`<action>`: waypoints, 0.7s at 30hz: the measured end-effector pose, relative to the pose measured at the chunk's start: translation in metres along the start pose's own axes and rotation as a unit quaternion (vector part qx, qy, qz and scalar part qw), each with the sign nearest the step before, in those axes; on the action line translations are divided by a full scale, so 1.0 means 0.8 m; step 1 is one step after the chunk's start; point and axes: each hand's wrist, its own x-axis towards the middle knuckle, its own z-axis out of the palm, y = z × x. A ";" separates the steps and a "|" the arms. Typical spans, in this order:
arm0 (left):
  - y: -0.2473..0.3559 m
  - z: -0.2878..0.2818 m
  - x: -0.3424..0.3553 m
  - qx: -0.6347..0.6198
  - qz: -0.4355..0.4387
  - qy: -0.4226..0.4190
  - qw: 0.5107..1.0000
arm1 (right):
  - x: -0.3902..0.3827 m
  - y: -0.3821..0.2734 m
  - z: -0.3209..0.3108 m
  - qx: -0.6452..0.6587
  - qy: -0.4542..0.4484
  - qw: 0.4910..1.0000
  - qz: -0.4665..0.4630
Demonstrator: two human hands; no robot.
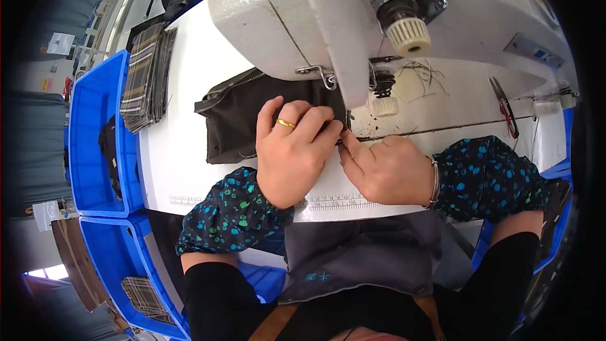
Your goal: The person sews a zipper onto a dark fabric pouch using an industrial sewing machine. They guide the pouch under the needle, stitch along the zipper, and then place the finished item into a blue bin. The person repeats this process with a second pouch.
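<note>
A dark fabric piece (230,129) with a zipper along its far edge lies on the white table under the head of a sewing machine (341,31). My left hand (290,145), a gold ring on one finger, rests on this fabric with its fingers bent and spread over it. At the fabric's right edge my right hand (385,167) is closed, thumb and forefinger pinching the edge beside the left fingertips. The needle area is hidden behind the machine's head and my fingers.
A stack of plaid fabric pieces (145,76) lies at the table's left. Blue bins (79,132) stand beyond that edge, holding fabric. Right of the machine's head are thread scraps (423,79) and small scissors (504,107). A printed ruler (334,203) runs along the near edge.
</note>
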 end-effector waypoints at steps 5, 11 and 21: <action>-0.001 0.008 0.003 -0.018 0.007 -0.005 1.000 | 0.001 0.000 0.000 0.013 -0.002 1.000 0.005; 0.000 0.008 0.004 -0.005 0.015 -0.039 0.999 | 0.002 0.000 0.001 0.015 0.003 1.000 0.009; -0.033 0.033 0.025 -0.025 0.002 -0.014 1.000 | 0.013 0.021 0.018 -0.002 -0.001 0.995 0.098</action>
